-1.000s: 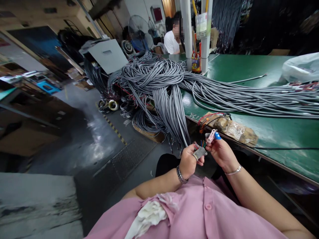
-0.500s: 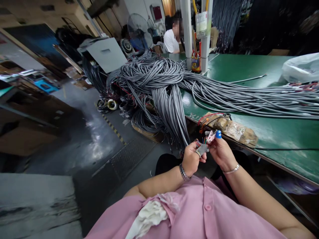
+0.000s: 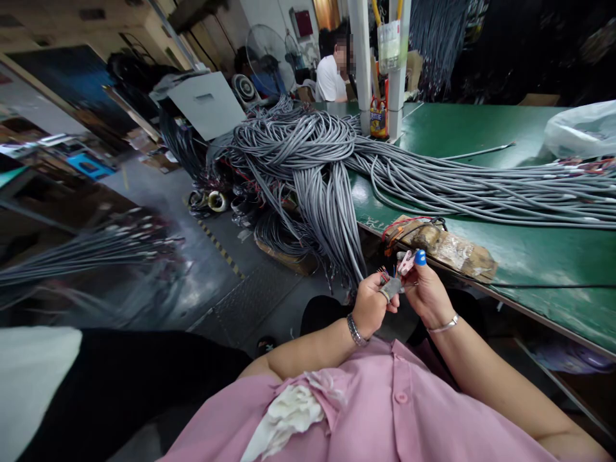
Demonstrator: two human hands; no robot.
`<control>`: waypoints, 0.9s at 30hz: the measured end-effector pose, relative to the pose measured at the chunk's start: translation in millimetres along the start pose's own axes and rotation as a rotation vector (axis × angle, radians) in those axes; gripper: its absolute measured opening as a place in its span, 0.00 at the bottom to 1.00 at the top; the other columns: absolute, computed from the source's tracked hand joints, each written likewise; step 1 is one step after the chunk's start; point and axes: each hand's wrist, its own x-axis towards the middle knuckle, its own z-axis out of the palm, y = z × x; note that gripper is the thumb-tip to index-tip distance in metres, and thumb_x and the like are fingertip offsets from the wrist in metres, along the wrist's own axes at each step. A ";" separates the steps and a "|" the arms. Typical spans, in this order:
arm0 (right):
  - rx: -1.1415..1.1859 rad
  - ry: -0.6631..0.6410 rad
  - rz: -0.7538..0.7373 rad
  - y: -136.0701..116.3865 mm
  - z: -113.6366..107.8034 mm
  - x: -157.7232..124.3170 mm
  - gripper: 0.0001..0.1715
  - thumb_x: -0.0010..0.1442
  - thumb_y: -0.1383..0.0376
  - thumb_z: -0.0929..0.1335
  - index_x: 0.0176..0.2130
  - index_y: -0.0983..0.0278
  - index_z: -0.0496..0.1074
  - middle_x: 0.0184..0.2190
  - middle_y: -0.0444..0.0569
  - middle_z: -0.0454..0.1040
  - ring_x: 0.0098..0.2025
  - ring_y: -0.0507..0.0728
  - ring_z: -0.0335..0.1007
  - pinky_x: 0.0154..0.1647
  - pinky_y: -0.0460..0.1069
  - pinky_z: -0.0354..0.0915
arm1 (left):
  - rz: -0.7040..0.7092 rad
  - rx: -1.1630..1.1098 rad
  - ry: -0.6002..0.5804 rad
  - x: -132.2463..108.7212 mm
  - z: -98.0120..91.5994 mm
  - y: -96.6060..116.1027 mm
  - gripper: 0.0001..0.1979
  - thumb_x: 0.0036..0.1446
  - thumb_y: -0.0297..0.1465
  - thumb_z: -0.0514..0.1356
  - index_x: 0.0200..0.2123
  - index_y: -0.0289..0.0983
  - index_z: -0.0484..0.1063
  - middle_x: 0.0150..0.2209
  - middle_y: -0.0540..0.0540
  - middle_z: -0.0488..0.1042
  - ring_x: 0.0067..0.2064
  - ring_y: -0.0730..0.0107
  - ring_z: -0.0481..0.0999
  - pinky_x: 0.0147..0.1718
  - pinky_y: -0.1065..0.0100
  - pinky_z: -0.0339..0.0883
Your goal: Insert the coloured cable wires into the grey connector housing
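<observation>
My left hand (image 3: pixel 371 305) is closed round the end of a grey cable, with thin coloured wires (image 3: pixel 384 274) fanning out above the fingers. A grey covering (image 3: pixel 391 289) shows on a finger or the cable there; I cannot tell which. Close beside it, my right hand (image 3: pixel 430 297) is closed in a pinch at the wires. A blue cap (image 3: pixel 420 257) sits on its thumb, and a small pink clip-like piece (image 3: pixel 407 263) shows at the fingertips. The fingers hide much of what lies between the two hands.
Grey cables (image 3: pixel 332 192) lie heaped over the green table (image 3: pixel 543 256). A taped block (image 3: pixel 445 250) lies at its near edge. A person in white (image 3: pixel 330 78) is behind the table. At the left are a blurred cable bundle (image 3: pixel 110 244) and a person's dark-clothed leg (image 3: pixel 144 378).
A person in dark and white clothing and a blurred bundle of cables have come into view at the left. My hands have barely moved and keep their hold.
</observation>
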 end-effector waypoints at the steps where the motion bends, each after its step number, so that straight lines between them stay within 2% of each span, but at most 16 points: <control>1: -0.001 -0.002 -0.007 0.2 0.5 -0.5 0.20 0.51 0.49 0.75 0.30 0.64 0.76 0.24 0.43 0.72 0.26 0.50 0.65 0.26 0.45 0.63 | -0.006 0.004 0.002 0.3 0.6 0.5 0.13 0.49 0.39 0.64 0.27 0.35 0.68 0.17 0.52 0.69 0.16 0.78 0.65 0.14 0.77 0.59; 8: -0.012 0.004 0.020 1.5 0.4 -3.2 0.21 0.53 0.47 0.72 0.29 0.61 0.73 0.23 0.42 0.71 0.24 0.50 0.64 0.27 0.46 0.63 | 0.057 -0.017 -0.001 -2.9 -2.8 -0.5 0.14 0.53 0.40 0.62 0.27 0.34 0.69 0.18 0.51 0.69 0.17 0.78 0.65 0.15 0.76 0.60; 14: 0.002 -0.139 0.189 -5.2 -10.4 -9.8 0.27 0.54 0.40 0.68 0.33 0.61 0.75 0.29 0.45 0.74 0.27 0.51 0.66 0.28 0.47 0.66 | 0.065 -0.032 -0.003 -8.7 -14.7 -6.4 0.14 0.52 0.40 0.63 0.29 0.34 0.70 0.18 0.52 0.69 0.17 0.78 0.65 0.15 0.76 0.60; 16: -0.006 -0.219 0.286 -8.9 -16.0 -14.6 0.25 0.55 0.43 0.69 0.34 0.61 0.76 0.31 0.45 0.75 0.29 0.51 0.67 0.32 0.47 0.68 | 0.066 -0.026 0.003 -10.2 -18.8 -7.8 0.14 0.52 0.40 0.64 0.28 0.35 0.70 0.18 0.52 0.69 0.17 0.77 0.65 0.15 0.76 0.60; 18: -0.034 -0.296 0.362 -12.4 -20.6 -19.6 0.19 0.54 0.49 0.73 0.36 0.61 0.76 0.33 0.46 0.75 0.30 0.51 0.68 0.35 0.47 0.68 | 0.061 -0.019 -0.001 -11.4 -21.8 -8.2 0.14 0.52 0.41 0.64 0.28 0.35 0.70 0.18 0.52 0.69 0.17 0.78 0.65 0.15 0.76 0.61; 21: -0.121 -0.374 0.385 -15.8 -22.1 -24.3 0.14 0.51 0.58 0.76 0.36 0.63 0.76 0.31 0.45 0.75 0.30 0.51 0.68 0.34 0.47 0.67 | 0.041 0.009 -0.033 -13.3 -23.5 -6.8 0.17 0.51 0.44 0.64 0.27 0.34 0.70 0.17 0.52 0.69 0.17 0.78 0.65 0.16 0.75 0.61; 24: -0.207 -0.391 0.367 -15.9 -18.1 -23.8 0.12 0.51 0.59 0.76 0.31 0.65 0.75 0.25 0.44 0.72 0.26 0.50 0.66 0.30 0.46 0.65 | 0.030 0.049 -0.072 -15.0 -23.1 -4.1 0.19 0.51 0.46 0.64 0.26 0.34 0.70 0.18 0.51 0.70 0.17 0.78 0.65 0.16 0.75 0.61; 27: -0.273 -0.332 0.311 -12.5 -15.6 -22.1 0.12 0.49 0.61 0.77 0.29 0.65 0.75 0.23 0.43 0.71 0.25 0.49 0.65 0.28 0.46 0.62 | 0.015 0.092 -0.080 -15.2 -22.9 -2.6 0.19 0.50 0.45 0.64 0.25 0.34 0.70 0.18 0.50 0.70 0.18 0.77 0.66 0.17 0.75 0.62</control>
